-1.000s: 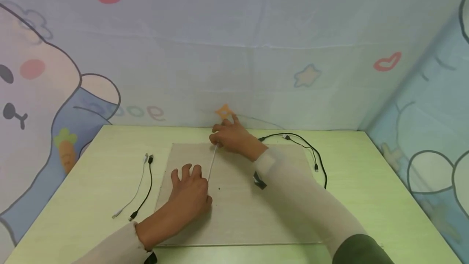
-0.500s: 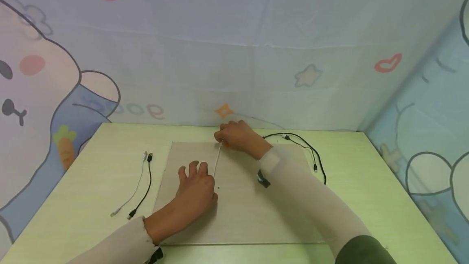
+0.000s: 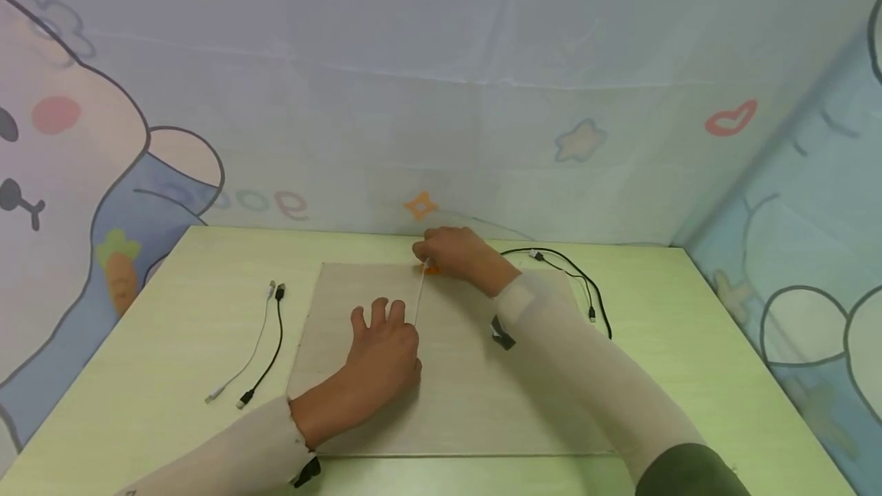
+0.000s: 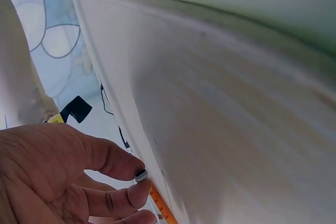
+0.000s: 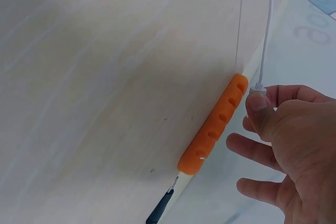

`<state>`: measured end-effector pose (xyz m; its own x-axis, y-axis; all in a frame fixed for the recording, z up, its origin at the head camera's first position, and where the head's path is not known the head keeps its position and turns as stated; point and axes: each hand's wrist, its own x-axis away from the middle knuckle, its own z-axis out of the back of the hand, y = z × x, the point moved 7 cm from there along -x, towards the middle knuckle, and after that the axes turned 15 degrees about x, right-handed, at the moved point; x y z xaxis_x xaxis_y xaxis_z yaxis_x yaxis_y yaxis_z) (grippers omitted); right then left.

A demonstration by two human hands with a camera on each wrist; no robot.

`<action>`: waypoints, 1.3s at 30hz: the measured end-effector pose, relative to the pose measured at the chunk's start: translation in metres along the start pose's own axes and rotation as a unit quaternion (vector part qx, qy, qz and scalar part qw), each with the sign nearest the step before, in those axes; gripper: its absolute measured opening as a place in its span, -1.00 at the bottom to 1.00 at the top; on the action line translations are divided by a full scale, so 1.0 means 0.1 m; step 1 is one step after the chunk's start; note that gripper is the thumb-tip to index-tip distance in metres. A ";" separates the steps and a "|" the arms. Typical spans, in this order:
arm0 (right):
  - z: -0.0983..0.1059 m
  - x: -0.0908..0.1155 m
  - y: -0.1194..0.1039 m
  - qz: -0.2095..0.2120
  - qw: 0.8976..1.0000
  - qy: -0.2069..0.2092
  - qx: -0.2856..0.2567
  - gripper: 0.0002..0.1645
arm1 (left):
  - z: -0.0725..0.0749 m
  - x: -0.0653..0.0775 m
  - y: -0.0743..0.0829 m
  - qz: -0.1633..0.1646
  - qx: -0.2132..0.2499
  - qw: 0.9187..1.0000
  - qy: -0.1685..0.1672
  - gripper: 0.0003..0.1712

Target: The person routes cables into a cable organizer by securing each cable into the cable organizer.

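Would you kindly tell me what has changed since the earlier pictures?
The left hand and right hand have moved rightward with the white cable held between them; an orange strip has come into view beside the right hand. Nothing was let go. The board and left-side black cable stayed put.

The white cable has a smooth, plastic-looking sheath with a slight sheen, and its plug shows silvery, shiny metal. The orange strip looks moulded, smooth and matt, like rubber or soft plastic. The board has a flat, satin surface, faintly streaked; the bench is smooth, with a dull, wood-like finish. The backdrop is printed cloth, creased and matt, and the black cable has a dull, plastic-looking coating
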<state>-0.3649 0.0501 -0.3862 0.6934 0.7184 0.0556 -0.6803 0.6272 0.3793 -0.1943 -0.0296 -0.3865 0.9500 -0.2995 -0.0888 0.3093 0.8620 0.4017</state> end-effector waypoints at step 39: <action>-0.07 0.09 0.09 -0.040 0.993 -0.044 0.106 -0.75 | -0.14 -0.20 0.18 0.007 -0.035 0.999 -0.033 -0.77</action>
<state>-0.3664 0.0649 -0.3890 0.7676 0.6340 0.0944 -0.5635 0.5972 0.5708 -0.2073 -0.0025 -0.3898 0.9497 -0.3121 -0.0234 0.3013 0.8916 0.3381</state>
